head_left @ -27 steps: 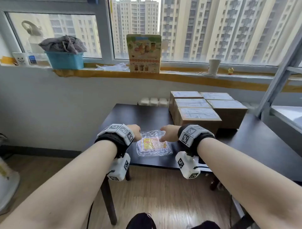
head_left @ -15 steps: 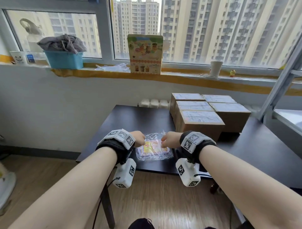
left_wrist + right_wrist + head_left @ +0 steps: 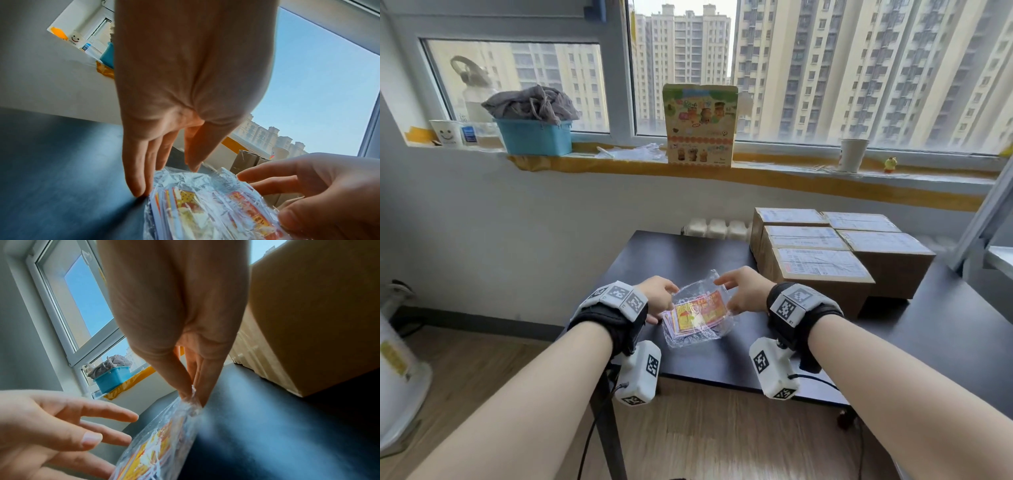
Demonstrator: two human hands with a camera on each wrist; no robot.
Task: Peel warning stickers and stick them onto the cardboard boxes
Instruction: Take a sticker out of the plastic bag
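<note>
A clear plastic bag of red and yellow warning stickers is at the front of the dark table. My right hand pinches the bag's right edge between thumb and fingers and holds that side up off the table. My left hand has straight fingers; its tips touch the table and the bag's left edge. Several cardboard boxes with white labels stand in a block just right of and behind my right hand.
The table's front edge lies under my wrists, with wooden floor below. On the windowsill behind are a blue basket of cloth, a colourful carton and a paper cup. A grey metal frame rises at the far right.
Both hands have moved a little farther onto the table. The bag, flat before, is now tilted with its right side raised, and the left fingers have spread out.
</note>
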